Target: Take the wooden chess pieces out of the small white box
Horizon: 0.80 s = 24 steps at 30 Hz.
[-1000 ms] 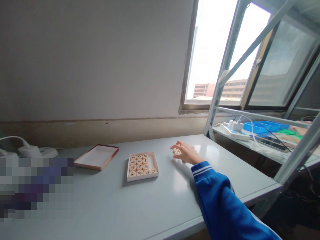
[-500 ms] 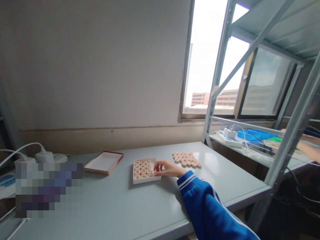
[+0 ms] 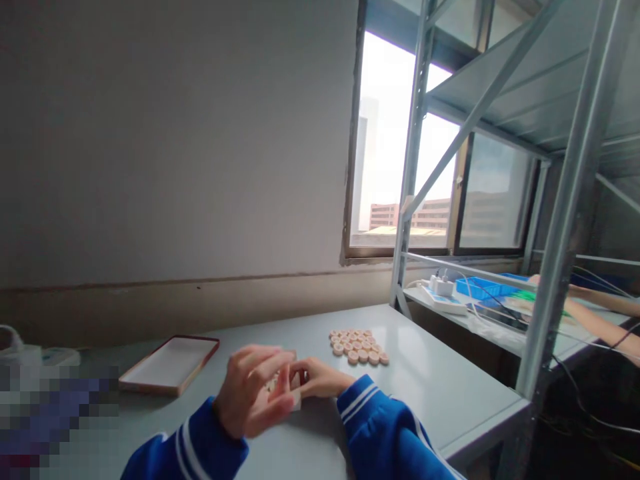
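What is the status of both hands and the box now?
Left hand and right hand on box, mostly hidden. Loose pieces apart, right. Lid left.

Lid left of hands, loose pieces right.

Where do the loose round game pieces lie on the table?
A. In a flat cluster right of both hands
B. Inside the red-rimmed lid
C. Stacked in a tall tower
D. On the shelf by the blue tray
A: the round pieces lie flat together on the table, right of the right hand and left hand.
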### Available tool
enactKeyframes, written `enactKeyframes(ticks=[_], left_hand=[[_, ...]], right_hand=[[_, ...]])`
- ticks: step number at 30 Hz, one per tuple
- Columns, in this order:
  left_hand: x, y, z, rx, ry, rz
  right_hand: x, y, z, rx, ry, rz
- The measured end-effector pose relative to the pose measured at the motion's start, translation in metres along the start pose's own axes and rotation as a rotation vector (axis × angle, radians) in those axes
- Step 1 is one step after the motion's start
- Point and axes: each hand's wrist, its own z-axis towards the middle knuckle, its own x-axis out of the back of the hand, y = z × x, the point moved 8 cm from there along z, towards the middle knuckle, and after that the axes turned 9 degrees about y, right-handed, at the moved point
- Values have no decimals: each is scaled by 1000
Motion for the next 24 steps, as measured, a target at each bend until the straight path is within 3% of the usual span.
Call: enactKeyframes(ticks=[2, 4, 8, 13, 19, 22, 24], left_hand=[[-12, -30, 8, 50, 82, 12], [-27, -62, 4, 177, 66, 15], [-56, -98, -25, 438, -198, 28], [-67, -100, -40, 591, -416, 76], [-62, -101, -39, 751, -435, 146], [-63, -101, -39, 758, -478, 166], [-60, -106, -39, 808, -423, 123]], right_hand=[[-1, -2, 0, 9, -19, 21], [-2, 0, 0, 2, -44, 36], [-6, 9, 3, -14, -51, 83], [-8, 12, 4, -34, 1, 141], [-9, 11, 2, -71, 2, 108], [-8, 10, 0, -89, 13, 99], [-8, 7, -1, -103, 18, 117]])
